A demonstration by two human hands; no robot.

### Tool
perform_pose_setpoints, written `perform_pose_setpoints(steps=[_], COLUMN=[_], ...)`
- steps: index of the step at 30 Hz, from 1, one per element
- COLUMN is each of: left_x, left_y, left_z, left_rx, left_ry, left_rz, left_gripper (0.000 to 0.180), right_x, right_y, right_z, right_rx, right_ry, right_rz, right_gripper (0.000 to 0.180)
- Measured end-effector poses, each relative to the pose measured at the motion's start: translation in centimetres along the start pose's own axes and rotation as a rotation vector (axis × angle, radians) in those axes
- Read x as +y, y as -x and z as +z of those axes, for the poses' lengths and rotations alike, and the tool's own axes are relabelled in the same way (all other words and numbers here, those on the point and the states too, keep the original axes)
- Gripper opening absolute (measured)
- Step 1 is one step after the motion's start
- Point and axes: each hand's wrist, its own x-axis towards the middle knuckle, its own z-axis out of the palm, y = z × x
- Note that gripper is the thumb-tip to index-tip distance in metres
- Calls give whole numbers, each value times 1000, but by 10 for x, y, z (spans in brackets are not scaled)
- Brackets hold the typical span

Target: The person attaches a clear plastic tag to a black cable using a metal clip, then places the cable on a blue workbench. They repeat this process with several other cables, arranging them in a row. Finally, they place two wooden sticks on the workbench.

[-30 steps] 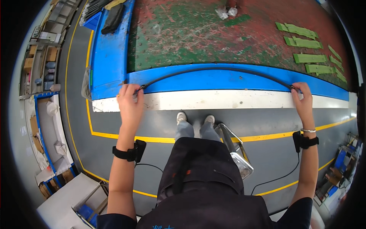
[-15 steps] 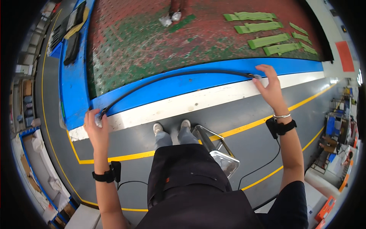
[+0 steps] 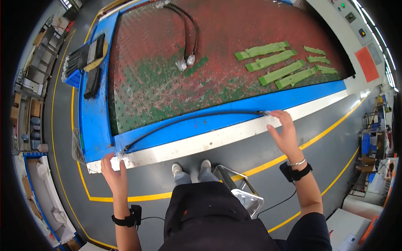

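A long, thin black hose or cable (image 3: 201,113) lies in a shallow arc along the blue front border (image 3: 201,125) of the table. Clear plastic wraps its ends. Beside the left wrapped end (image 3: 120,157), my left hand (image 3: 116,178) has its thumb and fingers apart and grips nothing. At the other end, my right hand (image 3: 287,136) is open too, thumb spread from the fingers, with the fingertips close to the wrap; whether they touch it I cannot tell. Two similar black lengths (image 3: 196,35) with wrapped ends lie farther back on the worn red-green tabletop (image 3: 150,92).
Several green strips (image 3: 272,65) lie at the right of the tabletop. Black blocks (image 3: 93,81) rest on the left border. A metal-framed stool (image 3: 247,198) stands near my legs. A control panel (image 3: 356,25) with buttons rises at the far right.
Both hands have loosened from the hose or cable's wrapped ends, and it now rests on the blue border. The view has shifted, showing more of the tabletop.
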Motion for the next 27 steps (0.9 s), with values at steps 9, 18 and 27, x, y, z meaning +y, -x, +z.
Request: perform_pose_setpoints(steps=[9, 18, 27], left_x=[25, 35, 38], left_y=[9, 28, 38], left_z=[-27, -51, -68], left_rx=[27, 75, 134], left_ry=[72, 111, 126], left_rz=[-18, -16, -26], left_gripper=[32, 28, 26], right_x=[-58, -118, -136], right_y=[5, 21, 27], right_z=[2, 31, 38], right_rx=[0, -169, -270], right_ry=[-177, -396, -405], right_rz=[-19, -120, -209], right_gripper=[19, 12, 9])
